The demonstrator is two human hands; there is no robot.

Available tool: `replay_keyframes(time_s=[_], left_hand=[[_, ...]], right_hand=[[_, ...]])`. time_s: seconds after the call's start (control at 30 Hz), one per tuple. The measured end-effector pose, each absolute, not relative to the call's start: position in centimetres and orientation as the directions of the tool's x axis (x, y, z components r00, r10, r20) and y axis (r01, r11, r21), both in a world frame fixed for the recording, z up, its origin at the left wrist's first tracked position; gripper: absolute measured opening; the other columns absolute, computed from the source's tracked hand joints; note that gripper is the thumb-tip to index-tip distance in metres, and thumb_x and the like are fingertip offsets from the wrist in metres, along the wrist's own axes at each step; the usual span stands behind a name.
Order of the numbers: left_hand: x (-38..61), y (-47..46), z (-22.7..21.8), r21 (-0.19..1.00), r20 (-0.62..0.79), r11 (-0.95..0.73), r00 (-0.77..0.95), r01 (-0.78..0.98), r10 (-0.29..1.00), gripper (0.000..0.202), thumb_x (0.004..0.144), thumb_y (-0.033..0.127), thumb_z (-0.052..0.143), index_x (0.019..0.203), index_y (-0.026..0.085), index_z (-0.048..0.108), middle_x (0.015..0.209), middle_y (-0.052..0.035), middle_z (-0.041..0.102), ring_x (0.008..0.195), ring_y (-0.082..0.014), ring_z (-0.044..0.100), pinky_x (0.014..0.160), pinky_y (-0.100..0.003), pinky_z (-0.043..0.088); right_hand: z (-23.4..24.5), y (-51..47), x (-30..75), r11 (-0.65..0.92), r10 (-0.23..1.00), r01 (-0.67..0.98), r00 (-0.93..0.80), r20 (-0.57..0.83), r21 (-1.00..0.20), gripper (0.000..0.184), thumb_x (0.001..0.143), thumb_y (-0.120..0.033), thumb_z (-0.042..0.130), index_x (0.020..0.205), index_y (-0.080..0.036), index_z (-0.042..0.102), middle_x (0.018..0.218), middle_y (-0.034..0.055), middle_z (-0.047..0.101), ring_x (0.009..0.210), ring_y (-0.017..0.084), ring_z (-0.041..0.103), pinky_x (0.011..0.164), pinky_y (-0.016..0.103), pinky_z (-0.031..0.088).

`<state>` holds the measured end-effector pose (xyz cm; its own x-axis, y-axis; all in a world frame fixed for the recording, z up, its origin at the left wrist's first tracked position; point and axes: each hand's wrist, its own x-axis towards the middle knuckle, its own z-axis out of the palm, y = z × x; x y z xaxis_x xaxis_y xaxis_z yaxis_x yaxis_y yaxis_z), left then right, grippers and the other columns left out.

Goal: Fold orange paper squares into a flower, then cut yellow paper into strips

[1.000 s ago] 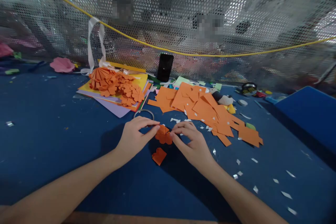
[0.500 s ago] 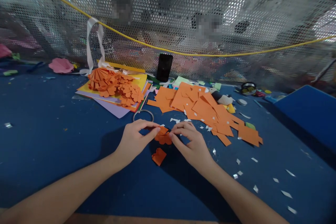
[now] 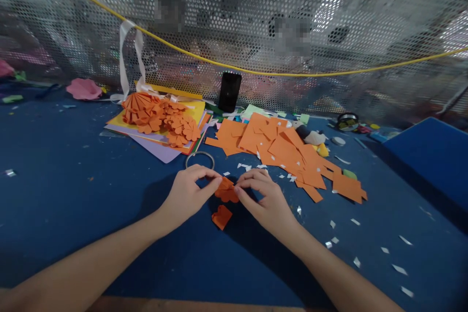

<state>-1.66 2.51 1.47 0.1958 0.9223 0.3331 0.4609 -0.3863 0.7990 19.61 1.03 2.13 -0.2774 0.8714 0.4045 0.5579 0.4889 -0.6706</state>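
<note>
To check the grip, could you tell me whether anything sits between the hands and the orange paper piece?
Nothing visible does: the left hand and right hand pinch the small folded orange paper piece directly; another orange paper cutout lies apart.

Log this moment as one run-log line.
left hand: pinches orange paper cutout | right hand: pinches same cutout | near: folded orange paper piece on blue table | beyond: metal ring

The person is showing two bare forearms [image 3: 109, 248], slender and smooth, uncovered from the bottom edge of the view to the wrists. The left hand [image 3: 186, 197] and the right hand [image 3: 265, 202] are also appearing bare, with slim fingers; the nails are reading too small to judge.
</note>
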Motion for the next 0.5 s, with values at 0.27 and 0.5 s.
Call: replay_keyframes(time_s=[0.27, 0.5], left_hand=[[-2.7, 3.7, 0.8, 0.491, 0.402, -0.427, 0.238, 0.759, 0.884, 0.027, 0.090, 0.023, 0.056, 0.113, 0.017, 0.068, 0.111, -0.0115, 0.073, 0.106, -0.0297, 0.065, 0.092, -0.046, 0.053], [-2.6, 4.1, 0.0, 0.282, 0.397, -0.457, 0.331, 0.843, 0.856, 0.014, 0.088, 0.013, 0.055, 0.081, 0.018, 0.066, 0.086, -0.0087, 0.073, 0.086, -0.0266, 0.067, 0.077, -0.038, 0.052]], right_hand=[[2.1, 1.8, 20.8, 0.307, 0.949, 0.706, -0.178, 0.259, -0.638, 0.021, 0.088, -0.024, 0.056, 0.069, -0.023, 0.063, 0.088, 0.0058, 0.069, 0.094, 0.025, 0.060, 0.086, 0.044, 0.048], [1.2, 2.2, 21.0, 0.482, 0.858, 0.760, -0.309, 0.410, -0.436, 0.015, 0.085, -0.024, 0.067, 0.071, -0.025, 0.072, 0.089, 0.0085, 0.070, 0.098, 0.030, 0.058, 0.088, 0.052, 0.049]])
